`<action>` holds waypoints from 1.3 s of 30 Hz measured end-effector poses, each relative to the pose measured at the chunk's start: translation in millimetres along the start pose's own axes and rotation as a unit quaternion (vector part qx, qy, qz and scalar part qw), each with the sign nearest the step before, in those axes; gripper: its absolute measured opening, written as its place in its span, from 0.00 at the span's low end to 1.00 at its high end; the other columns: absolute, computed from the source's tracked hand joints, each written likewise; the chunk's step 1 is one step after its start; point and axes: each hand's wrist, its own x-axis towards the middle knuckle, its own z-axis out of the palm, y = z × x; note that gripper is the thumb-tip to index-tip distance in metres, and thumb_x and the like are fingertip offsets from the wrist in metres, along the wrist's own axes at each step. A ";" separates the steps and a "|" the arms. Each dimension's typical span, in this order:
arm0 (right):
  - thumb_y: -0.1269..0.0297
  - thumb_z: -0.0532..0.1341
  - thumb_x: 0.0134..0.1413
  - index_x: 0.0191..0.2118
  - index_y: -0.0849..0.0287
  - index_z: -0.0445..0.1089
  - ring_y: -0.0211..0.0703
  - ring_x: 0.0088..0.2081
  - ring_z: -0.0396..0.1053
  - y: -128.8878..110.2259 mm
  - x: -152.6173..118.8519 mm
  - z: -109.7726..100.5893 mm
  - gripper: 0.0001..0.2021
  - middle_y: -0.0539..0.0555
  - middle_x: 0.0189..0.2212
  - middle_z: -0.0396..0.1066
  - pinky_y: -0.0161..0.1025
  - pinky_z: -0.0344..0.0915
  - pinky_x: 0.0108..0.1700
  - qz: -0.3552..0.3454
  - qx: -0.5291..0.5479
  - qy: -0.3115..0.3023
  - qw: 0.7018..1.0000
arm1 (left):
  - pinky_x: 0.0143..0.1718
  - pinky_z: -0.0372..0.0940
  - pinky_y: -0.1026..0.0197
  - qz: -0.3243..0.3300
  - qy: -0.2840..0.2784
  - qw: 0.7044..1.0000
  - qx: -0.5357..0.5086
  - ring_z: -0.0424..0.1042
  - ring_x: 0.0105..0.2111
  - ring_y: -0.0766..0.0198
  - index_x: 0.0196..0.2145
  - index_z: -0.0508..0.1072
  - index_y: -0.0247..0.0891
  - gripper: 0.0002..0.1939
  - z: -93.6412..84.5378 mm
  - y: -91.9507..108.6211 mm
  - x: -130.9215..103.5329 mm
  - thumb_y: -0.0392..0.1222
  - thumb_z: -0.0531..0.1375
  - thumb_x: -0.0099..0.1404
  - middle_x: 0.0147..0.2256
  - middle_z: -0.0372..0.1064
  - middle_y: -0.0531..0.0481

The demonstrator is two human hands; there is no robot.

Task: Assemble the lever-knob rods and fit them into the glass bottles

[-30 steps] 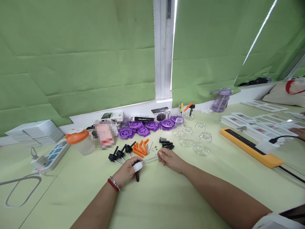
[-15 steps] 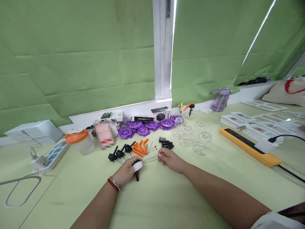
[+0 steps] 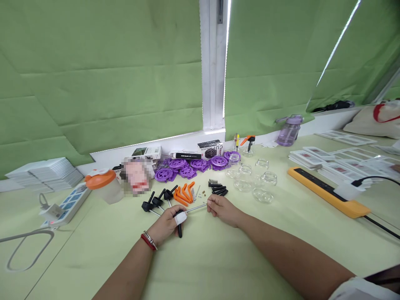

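My left hand (image 3: 171,221) is closed round a black plastic cap with a stubby handle (image 3: 179,230) pointing down toward me. From that cap a thin metal rod (image 3: 196,207) runs to the right. At its far end my right hand (image 3: 220,208) pinches with thumb and fingertips; whatever small part may sit there is hidden. Just beyond my left hand lie three similar black caps with rods (image 3: 158,201). Several orange curved levers (image 3: 184,193), tiny brass-coloured bits (image 3: 204,193), black cylindrical pieces (image 3: 219,190) and springs (image 3: 214,182) lie beyond both hands.
Purple round plastic parts (image 3: 187,171) line the back beside a cup-holder box (image 3: 211,149). Clear glass jars (image 3: 245,183) stand right of them, near a jar with an orange lever (image 3: 249,141). An orange-lidded cup (image 3: 106,187) stands left; a yellow power strip (image 3: 328,193) lies right.
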 end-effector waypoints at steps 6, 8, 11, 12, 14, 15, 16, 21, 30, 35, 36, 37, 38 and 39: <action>0.48 0.51 0.58 0.29 0.59 0.64 0.35 0.23 0.57 -2.0 -1.0 0.2 0.19 0.48 0.19 0.60 0.34 0.53 0.28 -0.003 0.001 0.003 1.000 | 0.17 0.56 0.66 0.004 0.002 1.000 0.004 0.62 0.15 0.69 0.38 0.65 0.37 0.18 -0.2 0.3 -0.2 0.54 0.58 0.57 0.18 0.62 0.58; 0.48 0.51 0.58 0.29 0.59 0.63 0.35 0.23 0.57 -2.7 -1.2 0.6 0.19 0.48 0.19 0.61 0.34 0.53 0.28 -0.001 0.007 0.003 1.000 | 0.17 0.56 0.67 0.003 0.003 1.000 0.005 0.62 0.15 0.69 0.38 0.65 0.38 0.18 -0.4 -0.7 0.1 0.55 0.58 0.58 0.18 0.62 0.58; 0.48 0.51 0.57 0.29 0.59 0.63 0.34 0.23 0.57 -3.0 -1.3 1.3 0.19 0.48 0.19 0.61 0.34 0.54 0.28 0.003 0.016 0.005 1.000 | 0.17 0.55 0.67 0.003 0.001 1.000 0.010 0.62 0.15 0.69 0.38 0.65 0.37 0.18 -0.8 -2.2 0.3 0.55 0.57 0.58 0.18 0.63 0.57; 0.48 0.52 0.57 0.29 0.59 0.63 0.34 0.23 0.57 -2.9 -1.3 1.6 0.18 0.48 0.21 0.62 0.34 0.54 0.28 0.002 0.024 0.006 1.000 | 0.17 0.55 0.67 0.003 0.001 1.000 0.013 0.62 0.15 0.69 0.38 0.64 0.37 0.18 -0.9 -2.4 0.3 0.55 0.57 0.59 0.18 0.63 0.57; 0.48 0.53 0.56 0.32 0.59 0.62 0.34 0.24 0.58 -2.3 -1.2 1.9 0.17 0.49 0.24 0.64 0.34 0.55 0.28 -0.003 0.047 0.005 0.999 | 0.17 0.55 0.67 0.003 0.001 1.000 0.017 0.63 0.15 0.69 0.38 0.64 0.37 0.18 -1.0 -2.4 0.1 0.55 0.57 0.59 0.18 0.63 0.57; 0.49 0.54 0.56 0.34 0.59 0.62 0.33 0.24 0.58 -1.8 -1.2 1.9 0.16 0.49 0.26 0.64 0.34 0.56 0.29 -0.006 0.062 0.003 0.998 | 0.17 0.55 0.66 0.003 0.001 1.000 0.018 0.63 0.15 0.69 0.38 0.64 0.37 0.18 -1.0 -2.2 0.0 0.55 0.57 0.59 0.18 0.63 0.57; 0.49 0.55 0.55 0.35 0.58 0.62 0.33 0.24 0.59 -1.3 -1.1 1.9 0.15 0.49 0.28 0.65 0.34 0.56 0.29 -0.007 0.076 -0.001 0.997 | 0.17 0.55 0.66 0.003 0.001 1.000 0.019 0.63 0.15 0.68 0.38 0.64 0.37 0.18 -1.0 -1.9 -0.1 0.55 0.57 0.59 0.18 0.62 0.57; 0.53 0.59 0.52 0.36 0.58 0.61 0.33 0.24 0.59 0.6 -0.7 1.1 0.14 0.48 0.27 0.64 0.35 0.57 0.30 -0.020 0.091 -0.016 0.996 | 0.17 0.55 0.66 0.000 0.005 1.000 0.020 0.63 0.15 0.68 0.38 0.64 0.37 0.19 -0.6 -0.7 0.0 0.55 0.57 0.58 0.18 0.63 0.57; 0.55 0.56 0.55 0.33 0.58 0.61 0.33 0.24 0.59 -3.6 -2.8 0.5 0.11 0.49 0.28 0.64 0.34 0.56 0.30 -0.022 0.046 -0.011 0.999 | 0.17 0.55 0.66 0.001 0.003 1.000 0.011 0.63 0.15 0.68 0.39 0.64 0.37 0.19 -0.3 -1.6 0.2 0.56 0.57 0.58 0.18 0.63 0.57; 0.53 0.54 0.57 0.31 0.59 0.62 0.35 0.24 0.59 -6.8 -4.6 0.0 0.13 0.48 0.23 0.63 0.34 0.55 0.29 -0.014 0.012 -0.006 1.000 | 0.17 0.55 0.66 -0.002 0.008 1.000 0.013 0.63 0.15 0.68 0.39 0.65 0.37 0.20 0.7 0.1 0.0 0.56 0.58 0.58 0.17 0.62 0.58; 0.53 0.54 0.57 0.31 0.59 0.63 0.35 0.24 0.58 -7.8 -5.0 -0.2 0.14 0.48 0.21 0.62 0.34 0.55 0.29 -0.012 0.005 -0.005 1.000 | 0.17 0.55 0.66 -0.001 0.008 1.000 0.013 0.63 0.14 0.68 0.39 0.65 0.37 0.20 0.7 0.3 0.0 0.56 0.58 0.58 0.17 0.62 0.58; 0.52 0.53 0.57 0.31 0.59 0.63 0.35 0.24 0.58 -8.7 -5.3 -0.4 0.14 0.47 0.20 0.61 0.34 0.54 0.29 -0.011 -0.001 -0.005 1.000 | 0.17 0.55 0.66 -0.001 0.008 1.000 0.014 0.63 0.14 0.68 0.39 0.65 0.37 0.20 0.7 0.4 0.0 0.56 0.58 0.58 0.18 0.62 0.58; 0.51 0.53 0.58 0.30 0.59 0.63 0.35 0.24 0.58 -9.6 -5.6 -0.6 0.15 0.47 0.20 0.61 0.34 0.54 0.29 -0.010 -0.006 -0.005 1.000 | 0.17 0.55 0.66 -0.002 0.008 1.000 0.014 0.63 0.15 0.68 0.39 0.65 0.37 0.20 0.7 0.3 0.0 0.56 0.58 0.58 0.18 0.62 0.58; 0.51 0.53 0.58 0.30 0.59 0.63 0.35 0.24 0.58 -10.2 -5.8 -0.8 0.16 0.48 0.20 0.61 0.34 0.54 0.29 -0.009 -0.009 -0.007 1.000 | 0.17 0.55 0.66 -0.002 0.008 1.000 0.015 0.63 0.15 0.68 0.39 0.65 0.37 0.20 0.6 0.1 0.0 0.55 0.58 0.58 0.18 0.62 0.58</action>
